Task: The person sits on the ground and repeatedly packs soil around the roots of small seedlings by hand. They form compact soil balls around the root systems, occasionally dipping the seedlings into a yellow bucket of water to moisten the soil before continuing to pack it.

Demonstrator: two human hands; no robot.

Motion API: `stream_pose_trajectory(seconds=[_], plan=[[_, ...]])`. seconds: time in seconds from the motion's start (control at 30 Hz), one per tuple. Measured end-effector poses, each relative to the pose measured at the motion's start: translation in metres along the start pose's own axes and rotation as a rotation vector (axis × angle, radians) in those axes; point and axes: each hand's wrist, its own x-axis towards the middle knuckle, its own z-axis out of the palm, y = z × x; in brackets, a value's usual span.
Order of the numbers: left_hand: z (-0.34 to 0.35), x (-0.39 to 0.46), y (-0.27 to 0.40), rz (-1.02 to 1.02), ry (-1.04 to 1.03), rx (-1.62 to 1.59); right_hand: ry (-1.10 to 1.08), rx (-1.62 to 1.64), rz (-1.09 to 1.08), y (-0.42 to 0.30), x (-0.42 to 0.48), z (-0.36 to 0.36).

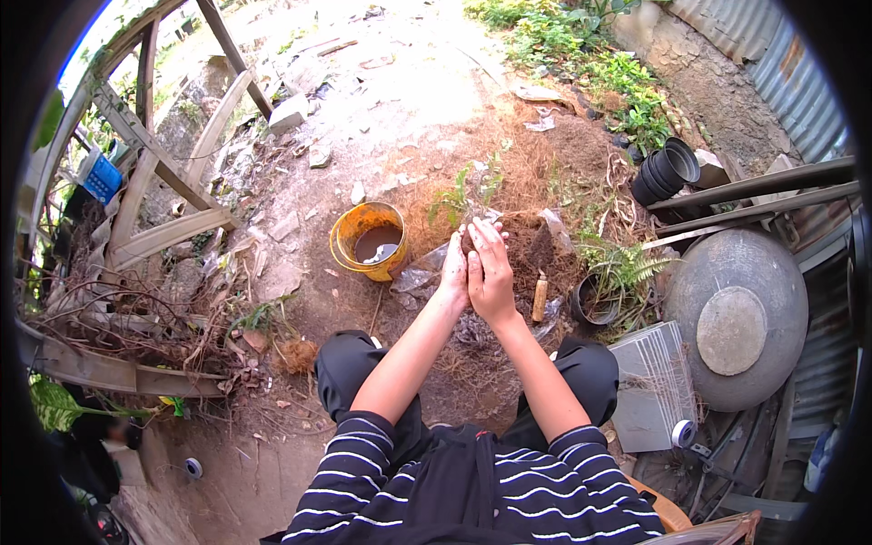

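Note:
My left hand (455,267) and my right hand (490,271) are cupped together, palms facing, around a dark clump of soil (467,242). Soil specks cling to the fingers. Green fern fronds (449,201) rise just beyond the fingertips; whether they grow from the held clump is hard to tell. A hand trowel with a wooden handle (539,300) lies right of my right hand, its dark blade (543,249) against loose brown fibre. Crumpled clear plastic (417,278) lies beside my left wrist. To the left stands a yellow bucket (345,235) with murky liquid inside.
At right are a potted fern (630,264), stacked black pots (664,172), a large rounded grey vessel (763,286) and a grey slab (650,388). Wooden framing (163,160) and dry roots (157,323) line the left. Corrugated metal (804,82) borders the upper right.

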Motion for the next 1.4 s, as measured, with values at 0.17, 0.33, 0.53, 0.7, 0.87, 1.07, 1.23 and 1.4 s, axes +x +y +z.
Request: stream_pose_trajectory(seconds=[0.17,0.33,0.53,0.7,0.87,1.07,1.23,1.4], plan=[[0.005,0.001,0.001,0.03,0.095,0.135,0.063,0.125,0.114,0.001,-0.006,0.005],[0.01,-0.002,0.009,0.095,0.258,0.29,0.061,0.149,0.252,0.001,0.0,0.003],[0.03,-0.007,0.002,0.133,0.211,0.375,0.289,0.375,0.446,0.012,0.004,0.002],[0.014,-0.006,0.001,-0.054,0.185,0.062,0.215,0.29,0.329,-0.006,0.001,0.003],[0.004,-0.005,-0.002,-0.024,0.056,0.065,0.141,0.113,0.1,-0.008,0.006,-0.002],[-0.009,0.004,-0.008,-0.003,0.222,0.125,0.109,0.223,0.19,0.005,-0.001,0.005],[0.014,-0.005,0.01,-0.037,0.232,0.202,0.099,0.118,0.241,0.015,-0.001,0.003],[0.036,-0.005,0.009,0.119,0.266,0.249,0.178,0.194,0.381,0.019,-0.002,0.007]])
